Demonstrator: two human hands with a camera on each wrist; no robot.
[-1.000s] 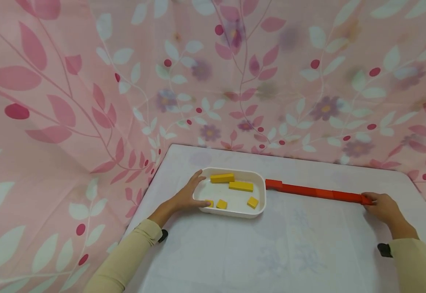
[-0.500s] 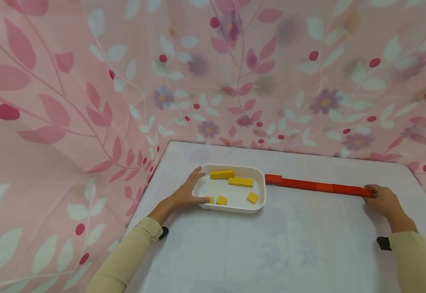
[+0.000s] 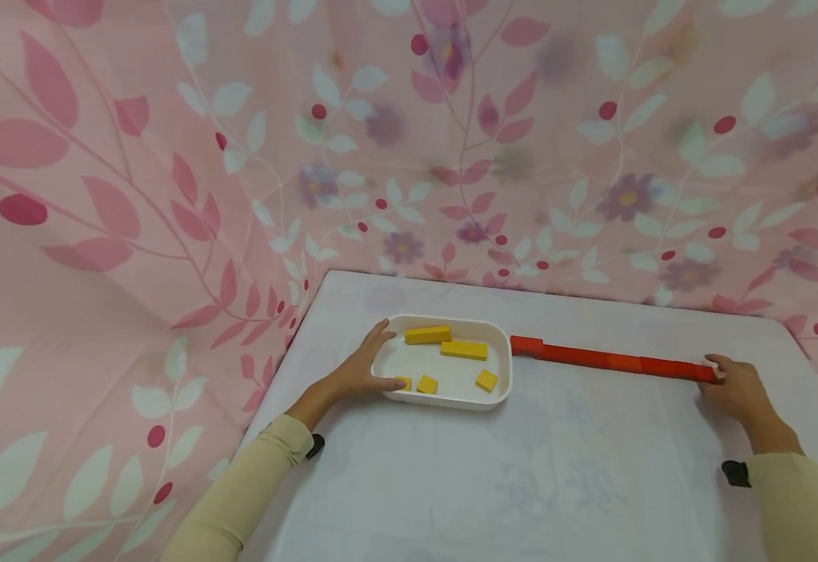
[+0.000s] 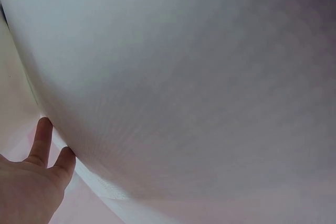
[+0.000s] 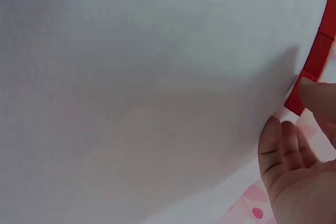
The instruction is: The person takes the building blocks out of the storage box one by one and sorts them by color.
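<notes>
While the left hand [image 3: 358,376] grips the white tray [image 3: 444,403], the right hand [image 3: 739,390] is at the red row's outer end.
Near to far: right hand well right of tray, thumb on the end block [image 3: 707,373], outer fingers loose and off it; can't tell if the index completes a pinch. Left hand wraps tray's left end, thumb over near rim. Red row [image 3: 592,358] lies leftward from right-hand fingers, long axis running back to just beside tray's right wall; contact unclear. Right hand nearer the outer end. Inside tray: three yellow cubes [image 3: 427,384] nearside, two yellow bars [image 3: 464,350] farside. Behind tray: floral curtain [image 3: 479,195].
</notes>
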